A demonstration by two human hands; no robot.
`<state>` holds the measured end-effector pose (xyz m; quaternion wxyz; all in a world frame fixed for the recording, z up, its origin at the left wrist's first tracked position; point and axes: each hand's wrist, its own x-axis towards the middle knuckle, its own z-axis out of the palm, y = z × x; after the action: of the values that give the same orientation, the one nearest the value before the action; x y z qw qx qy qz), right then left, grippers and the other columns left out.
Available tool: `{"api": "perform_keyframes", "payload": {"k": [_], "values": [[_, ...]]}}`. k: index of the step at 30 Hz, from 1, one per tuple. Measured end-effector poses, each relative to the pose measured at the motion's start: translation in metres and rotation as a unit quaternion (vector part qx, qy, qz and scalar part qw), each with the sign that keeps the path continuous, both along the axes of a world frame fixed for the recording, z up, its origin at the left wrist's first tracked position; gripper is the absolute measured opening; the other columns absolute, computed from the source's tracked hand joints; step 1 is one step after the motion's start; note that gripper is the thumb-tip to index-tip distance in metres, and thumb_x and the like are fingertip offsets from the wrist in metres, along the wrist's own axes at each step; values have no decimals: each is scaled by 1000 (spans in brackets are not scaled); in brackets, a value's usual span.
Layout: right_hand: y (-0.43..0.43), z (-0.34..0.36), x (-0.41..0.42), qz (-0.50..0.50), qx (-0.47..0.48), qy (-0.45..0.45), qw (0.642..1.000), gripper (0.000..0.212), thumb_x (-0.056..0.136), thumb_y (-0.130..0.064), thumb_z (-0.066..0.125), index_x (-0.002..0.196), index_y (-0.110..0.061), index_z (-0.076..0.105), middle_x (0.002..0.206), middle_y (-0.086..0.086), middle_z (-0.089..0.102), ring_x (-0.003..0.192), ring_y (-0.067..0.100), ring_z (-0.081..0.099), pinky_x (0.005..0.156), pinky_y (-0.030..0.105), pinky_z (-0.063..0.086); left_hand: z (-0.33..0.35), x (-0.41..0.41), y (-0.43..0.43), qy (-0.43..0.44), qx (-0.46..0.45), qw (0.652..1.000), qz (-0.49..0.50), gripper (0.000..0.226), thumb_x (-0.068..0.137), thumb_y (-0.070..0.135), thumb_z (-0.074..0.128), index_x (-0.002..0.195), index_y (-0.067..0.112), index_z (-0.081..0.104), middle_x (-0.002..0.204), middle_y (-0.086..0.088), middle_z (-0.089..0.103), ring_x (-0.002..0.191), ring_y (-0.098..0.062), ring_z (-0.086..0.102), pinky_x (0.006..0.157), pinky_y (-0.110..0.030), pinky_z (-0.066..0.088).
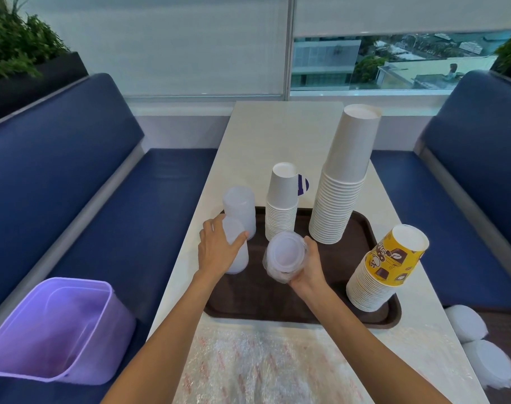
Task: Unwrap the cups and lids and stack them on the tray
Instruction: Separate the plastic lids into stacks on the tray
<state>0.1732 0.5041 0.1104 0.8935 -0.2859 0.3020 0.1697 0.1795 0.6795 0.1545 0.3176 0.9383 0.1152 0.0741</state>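
A purple bin (53,330) sits on the left bench. At the left edge of the tray (248,295) the left hand (216,249) curls round a standing lid stack (238,258), thumb on its right side, with a 2nd lid stack (239,208) just behind. Just right of it, above the tray, the right hand (306,272) grips a sleeve of lids (286,255) from below. Crinkled clear film seems to cover it, so it looks not yet unwrapped. Its long axis stands near upright, top face tilted toward the camera. Further right stand 3 stacks: short white cups (282,211), tall white cups (341,185), yellow printed cups (385,266). The left hand lies nearest the sleeve for stripping the film, but must release its stack first.
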Motion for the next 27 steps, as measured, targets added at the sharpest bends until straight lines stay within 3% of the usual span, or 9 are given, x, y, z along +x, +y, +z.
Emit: {"api": "perform_keyframes", "payload": {"k": [5,9,11,14,17,19,23,27], "values": [[0,4,-2,4,-11,-9,1000,49,85,-44,59,126,-15,54,124,11,62,110,27,60,94,45,49,-3,-1,1,29,88,996,-22,73,89,57,49,148,21,21,149,-9,28,131,-27,34,104,-42,36],[2,7,-4,1,-32,-20,999,53,83,-43,60,127,-14,54,124,12,61,112,28,60,97,45,48,-1,-2,3,36,125,991,-32,78,88,67,34,149,21,19,153,-8,25,138,-28,27,112,-47,22],[4,10,-6,5,-38,-11,999,57,79,-44,63,126,-13,54,124,12,62,111,28,60,95,45,49,3,-6,0,-15,111,993,-24,82,82,69,27,147,19,26,152,-9,29,139,-28,27,114,-48,16],[6,13,-7,8,-32,-3,999,80,56,-45,76,126,-13,55,122,10,63,109,28,62,94,45,49,15,-21,-15,-159,-5,986,-42,62,91,55,41,137,12,44,141,-11,44,128,-26,42,109,-39,32],[6,16,-10,13,-37,-29,999,58,77,-42,65,123,-9,55,115,12,64,103,27,62,91,44,51,26,-40,-36,-178,-92,974,-102,42,93,32,56,129,12,51,132,-7,52,117,-18,50,97,-26,42],[5,22,-13,16,-49,-39,998,44,87,-40,55,120,-11,56,109,13,63,98,27,61,87,43,51,21,-48,-46,-153,-87,974,-144,47,89,36,61,129,14,52,129,-4,54,115,-15,52,95,-26,44],[2,29,-17,29,-49,-38,998,33,90,-39,50,103,-10,59,96,14,62,90,28,59,82,42,50,1,-53,-56,-135,-69,978,-146,46,88,32,64,128,12,54,123,-5,57,109,-17,56,95,-30,48],[-1,29,-18,38,-44,-32,998,30,92,-37,49,98,-10,59,95,16,62,89,30,59,93,48,45,-2,-55,-59,-137,-112,978,-111,32,88,22,66,118,11,59,109,3,53,93,-8,55,89,-24,51]]}}
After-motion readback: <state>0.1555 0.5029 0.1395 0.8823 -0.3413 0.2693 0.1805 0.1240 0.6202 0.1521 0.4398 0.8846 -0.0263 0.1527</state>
